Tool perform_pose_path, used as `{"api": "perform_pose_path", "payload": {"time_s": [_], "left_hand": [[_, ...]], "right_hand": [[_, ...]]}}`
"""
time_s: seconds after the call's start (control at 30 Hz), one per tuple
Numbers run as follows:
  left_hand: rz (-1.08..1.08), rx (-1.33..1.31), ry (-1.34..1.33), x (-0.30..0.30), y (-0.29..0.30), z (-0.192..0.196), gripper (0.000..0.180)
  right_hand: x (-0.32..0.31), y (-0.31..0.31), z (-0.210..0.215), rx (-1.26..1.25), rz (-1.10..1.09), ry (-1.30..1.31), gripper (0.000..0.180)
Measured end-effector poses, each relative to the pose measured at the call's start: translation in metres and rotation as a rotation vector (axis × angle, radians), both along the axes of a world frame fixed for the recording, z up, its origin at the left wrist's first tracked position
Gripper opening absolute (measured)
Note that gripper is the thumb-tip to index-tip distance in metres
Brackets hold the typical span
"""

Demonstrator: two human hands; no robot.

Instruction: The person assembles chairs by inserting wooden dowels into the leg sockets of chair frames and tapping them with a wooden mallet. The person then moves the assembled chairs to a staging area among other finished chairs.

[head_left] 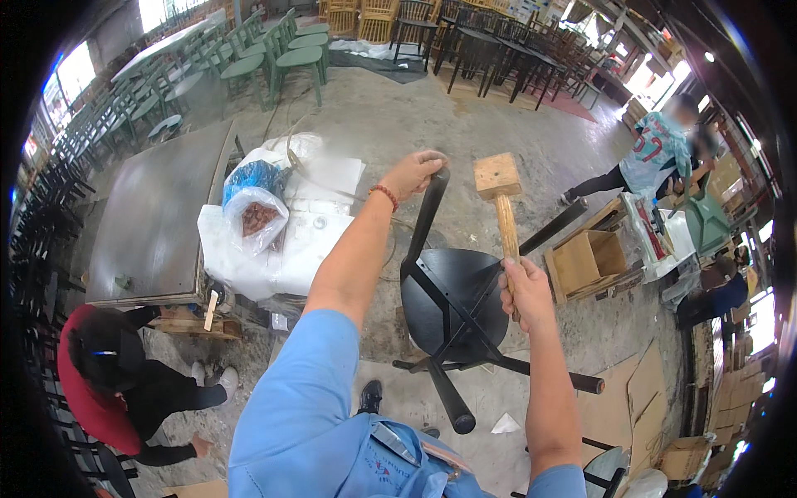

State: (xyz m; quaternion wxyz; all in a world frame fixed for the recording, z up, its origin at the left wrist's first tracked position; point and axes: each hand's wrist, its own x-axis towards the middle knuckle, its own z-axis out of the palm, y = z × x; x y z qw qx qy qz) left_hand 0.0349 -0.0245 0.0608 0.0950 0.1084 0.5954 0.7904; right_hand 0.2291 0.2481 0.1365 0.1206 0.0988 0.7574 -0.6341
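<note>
A black wooden chair (486, 270) with a rounded seat is tipped over in front of me, its crossed braces and legs facing up toward me. My left hand (415, 176) is closed on the upper end of one of its long posts. Held in my right hand (527, 292) is a wooden mallet (498, 176), gripped low on its handle. The mallet's block head is raised beside that post end, a little to its right and apart from it.
To the left, a plastic bag of brown pieces (259, 217) lies on white sheeting beside a large flat-topped table (154, 220). A person in red (95, 378) is low at the left. An open wooden box (589, 259) stands right; other people are beyond. Green chairs (299, 56) stand behind.
</note>
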Motion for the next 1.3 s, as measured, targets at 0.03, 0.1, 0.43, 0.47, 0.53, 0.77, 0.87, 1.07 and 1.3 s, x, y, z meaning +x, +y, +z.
{"api": "perform_pose_path", "payload": {"time_s": [0.03,0.1,0.43,0.47,0.53,0.77,0.87,1.07,1.3], "left_hand": [[-0.012,-0.014,0.001,-0.001,-0.001,-0.002,0.034],[-0.014,-0.048,0.015,-0.001,-0.002,-0.002,0.034],[0.041,-0.104,0.046,0.009,0.002,0.004,0.035],[0.045,-0.104,0.061,0.008,0.002,0.003,0.035],[0.05,-0.1,0.05,0.008,0.002,0.001,0.035],[0.061,-0.116,0.063,0.013,0.007,0.002,0.034],[0.066,-0.083,0.059,0.014,-0.005,-0.008,0.04],[0.312,-0.585,0.281,0.019,0.022,-0.032,0.057],[0.397,-0.696,0.188,0.038,0.019,-0.037,0.053]], "right_hand": [[-0.003,0.0,0.002,0.04,0.019,0.003,0.024],[-0.007,-0.004,0.007,0.039,0.017,0.039,0.025],[-0.021,-0.021,0.031,0.253,0.089,0.193,0.037],[-0.025,-0.022,0.033,0.343,0.115,0.264,0.039],[-0.037,-0.022,0.033,0.522,0.162,0.398,0.044],[-0.065,-0.016,0.054,0.775,0.246,0.557,0.046],[-0.051,-0.036,0.115,0.449,0.134,0.716,0.044],[-0.039,-0.041,0.134,0.009,-0.087,1.006,0.039],[0.005,0.053,0.002,0.715,0.17,0.276,0.029]]}}
